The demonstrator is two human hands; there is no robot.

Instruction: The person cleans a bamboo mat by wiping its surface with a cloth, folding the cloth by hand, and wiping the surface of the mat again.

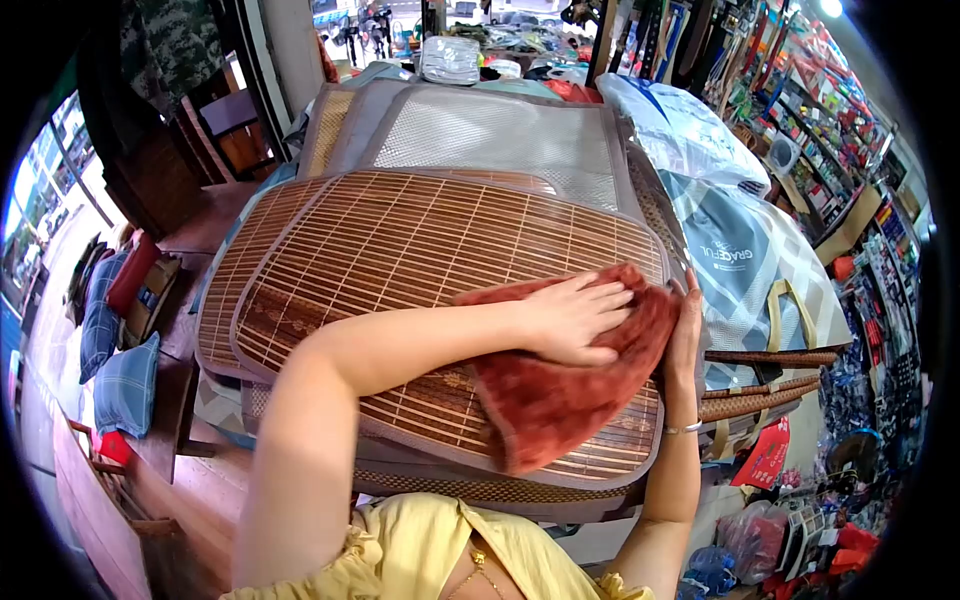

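Fingers of the left hand (570, 325) lie flat and slightly spread against a reddish-brown plush cloth (560, 405). The cloth rests directly beneath them, on the right part of a brown, round-cornered slatted mat (440, 260); its long axis slants from near the mat's right edge towards its near edge. Left hand is the nearer, being in contact. Right hand (685, 330) stands at the mat's right edge; whether its fingers grip there cannot be told.

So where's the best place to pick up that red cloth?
Probably pinch the red cloth by its near corner, coming from the person's side: that corner lies uncovered on the brown slatted mat, while the left hand covers the far part.
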